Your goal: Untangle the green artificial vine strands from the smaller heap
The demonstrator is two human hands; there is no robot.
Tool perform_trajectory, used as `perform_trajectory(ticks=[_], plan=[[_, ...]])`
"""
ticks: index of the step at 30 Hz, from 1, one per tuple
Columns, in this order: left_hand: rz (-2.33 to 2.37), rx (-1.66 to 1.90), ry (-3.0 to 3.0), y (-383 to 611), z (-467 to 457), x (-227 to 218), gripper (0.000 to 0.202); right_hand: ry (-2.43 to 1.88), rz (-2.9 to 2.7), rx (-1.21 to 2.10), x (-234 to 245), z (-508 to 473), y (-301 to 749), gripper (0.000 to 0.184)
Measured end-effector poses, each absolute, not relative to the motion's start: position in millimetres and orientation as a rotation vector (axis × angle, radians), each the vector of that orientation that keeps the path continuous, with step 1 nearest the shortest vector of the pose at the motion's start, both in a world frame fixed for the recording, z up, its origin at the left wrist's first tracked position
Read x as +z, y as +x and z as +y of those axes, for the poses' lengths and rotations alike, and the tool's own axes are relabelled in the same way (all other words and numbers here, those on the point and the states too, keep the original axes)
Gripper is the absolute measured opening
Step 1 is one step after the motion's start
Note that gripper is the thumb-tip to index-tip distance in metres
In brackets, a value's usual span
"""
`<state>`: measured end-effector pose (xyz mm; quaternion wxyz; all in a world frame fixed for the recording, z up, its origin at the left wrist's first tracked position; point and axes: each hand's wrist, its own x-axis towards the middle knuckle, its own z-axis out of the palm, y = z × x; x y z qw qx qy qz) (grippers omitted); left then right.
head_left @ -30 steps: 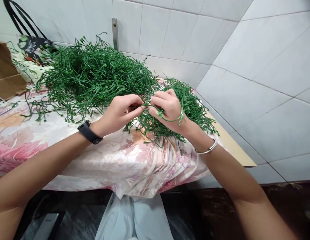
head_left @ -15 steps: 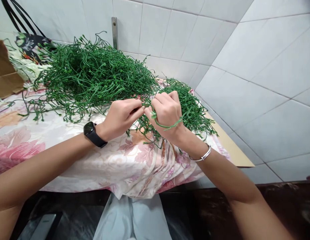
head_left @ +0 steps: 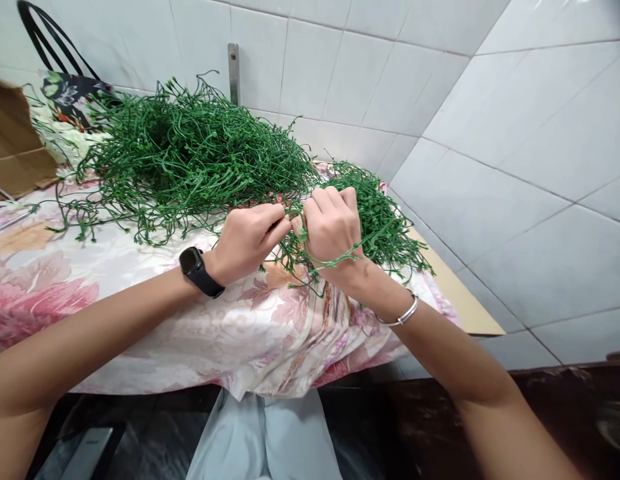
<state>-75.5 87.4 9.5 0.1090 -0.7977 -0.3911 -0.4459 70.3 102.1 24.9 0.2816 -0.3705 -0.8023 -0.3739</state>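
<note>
My left hand [head_left: 251, 239] and my right hand [head_left: 333, 230] meet above the near side of the table, fingertips almost touching. Both are closed in a pinch on a thin green artificial flower stem [head_left: 335, 263]. One end of the stem curls over the back of my right hand and wrist; the part between the fingertips is mostly hidden. Behind my left hand spreads a large heap of green stems [head_left: 200, 150] with small budlike tips. A smaller heap of stems [head_left: 383, 227] lies behind and to the right of my right hand.
A floral cloth [head_left: 155, 340] covers the table, bunched at the front edge. A cardboard sheet [head_left: 470, 310] juts out at the right. White flowers [head_left: 73, 143], a brown box [head_left: 15, 143] and a dark floral bag [head_left: 75, 100] stand at the left. Tiled walls [head_left: 310, 60] close off the back and right.
The stem's loose end has shifted slightly over my right hand, and the pale bit by my thumb is now turned green. Both hands stay together; the view has tilted slightly.
</note>
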Motion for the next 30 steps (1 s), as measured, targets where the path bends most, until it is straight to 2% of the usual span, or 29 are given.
perform_trajectory(ticks=[10,22,24,27,30], plan=[[-1.180,-1.322,-2.281,-74.1,87.7,10.3,0.033,-1.051,-2.123,-0.974,25.2,101.8,65.8,0.029],[-1.184,-1.401,-2.292,-72.8,90.1,14.8,0.034,-1.046,-2.109,-0.940,25.9,107.0,66.0,0.029],[-1.240,-1.426,-2.326,-75.5,92.0,18.1,0.029,-1.000,-2.146,-0.922,28.0,108.0,67.9,0.027],[-1.285,-1.462,-2.392,-80.8,95.8,22.0,0.011,-0.941,-2.192,-0.907,31.3,107.1,70.4,0.026],[-1.219,-1.463,-2.425,-84.0,97.5,23.1,0.011,-0.924,-2.208,-0.892,33.4,105.2,72.3,0.026]])
